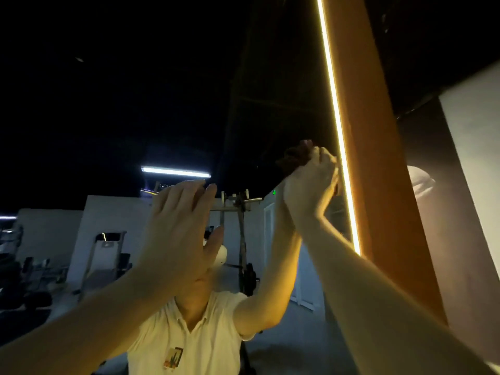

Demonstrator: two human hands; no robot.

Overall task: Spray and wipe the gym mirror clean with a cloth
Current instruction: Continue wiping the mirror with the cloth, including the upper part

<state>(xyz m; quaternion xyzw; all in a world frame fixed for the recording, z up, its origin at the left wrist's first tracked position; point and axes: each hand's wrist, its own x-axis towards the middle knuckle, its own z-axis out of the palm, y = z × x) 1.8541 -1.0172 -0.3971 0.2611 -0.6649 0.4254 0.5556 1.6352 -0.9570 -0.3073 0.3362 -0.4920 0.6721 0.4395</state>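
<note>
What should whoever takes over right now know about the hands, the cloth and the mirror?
Left hand: open, fingers spread, at the mirror glass.
Right hand: grips the dark cloth against the glass, beside the lit LED strip on the mirror's right edge.
Done: cloth is on the glass; how much is clean cannot be told.
Left: the rest of the mirror. No spray bottle in view.

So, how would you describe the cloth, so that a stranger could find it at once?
Find the bright vertical light strip along the tall orange panel. Just left of it, the right hand is raised against the mirror. The dark brown crumpled cloth bunches out above its grip, the only soft dark lump there; the left hand holds nothing.
</note>
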